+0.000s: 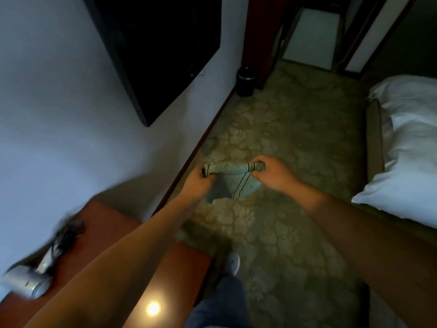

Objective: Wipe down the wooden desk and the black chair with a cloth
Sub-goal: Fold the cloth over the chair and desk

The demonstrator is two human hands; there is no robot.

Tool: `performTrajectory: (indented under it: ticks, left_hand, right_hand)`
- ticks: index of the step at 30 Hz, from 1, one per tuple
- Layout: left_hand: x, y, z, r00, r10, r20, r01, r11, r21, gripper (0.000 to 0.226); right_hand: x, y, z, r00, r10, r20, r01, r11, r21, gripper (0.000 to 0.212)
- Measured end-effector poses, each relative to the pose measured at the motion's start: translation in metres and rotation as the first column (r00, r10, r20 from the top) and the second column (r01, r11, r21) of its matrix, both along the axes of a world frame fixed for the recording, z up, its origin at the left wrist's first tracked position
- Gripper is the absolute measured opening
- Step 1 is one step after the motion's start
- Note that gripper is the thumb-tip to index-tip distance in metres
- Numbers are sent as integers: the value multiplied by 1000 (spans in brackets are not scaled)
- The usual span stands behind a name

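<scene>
Currently both hands up at frame centre, one cloth (233, 179) stretched between them over the carpet (279, 138). My left hand (199, 179) has its fingers curled round the cloth's rolled left end; my right hand (272, 172) pinches the rolled right end, thumb and fingers closed on it. Cloth is pale green with thin dark stripes; its top edge is rolled tight between the two grips, the rest hangs down in a loose triangle. One wooden desk (106, 233) in the lower left of the frame, reddish-brown top, my left forearm crossing above it, a bright light reflection near its bottom edge. On the desk: one silver hair dryer (28, 279) with a dark cord bundle (67, 233), blurred, at the far left. One dark wall-mounted screen (160, 50) at upper left. One small black bin (246, 81) on the floor at upper centre, against the wall; contents can't be made out. One bed (406, 147) with white linen at the right edge. One shoe (233, 263) and one blue trouser leg (220, 304) at bottom centre.
</scene>
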State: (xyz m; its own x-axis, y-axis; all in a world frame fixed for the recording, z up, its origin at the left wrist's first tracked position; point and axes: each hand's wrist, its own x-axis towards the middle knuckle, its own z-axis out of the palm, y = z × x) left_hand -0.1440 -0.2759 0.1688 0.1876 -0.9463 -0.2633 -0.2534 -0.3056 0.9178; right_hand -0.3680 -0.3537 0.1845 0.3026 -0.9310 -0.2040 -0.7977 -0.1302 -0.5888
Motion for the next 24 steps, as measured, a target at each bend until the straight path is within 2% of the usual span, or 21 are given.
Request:
performTrajectory:
  ticks: [6,10,16,19,24]
  left_hand:
    - [-21,-163,-15,998,-47,-31,46,999,-20,23]
    - [-33,-268,-13,993,-67,-93,65,998,-17,20]
    - [-57,-411,6,992,-60,-111,53,997,-58,14]
    - [-78,-482,17,988,-45,-150,31,995,-98,18]
    - [-123,-611,14,996,-13,-87,0,989,-150,23]
  right_hand:
    - [-37,-147,1,995,-83,48,82,996,20,8]
    - [-52,-250,12,991,-110,70,105,991,79,8]
    - [-78,-375,33,950,-208,234,176,973,153,8]
    - [-103,-444,38,913,-248,323,186,959,211,13]
    - [-156,-574,31,873,-252,417,170,960,222,19]
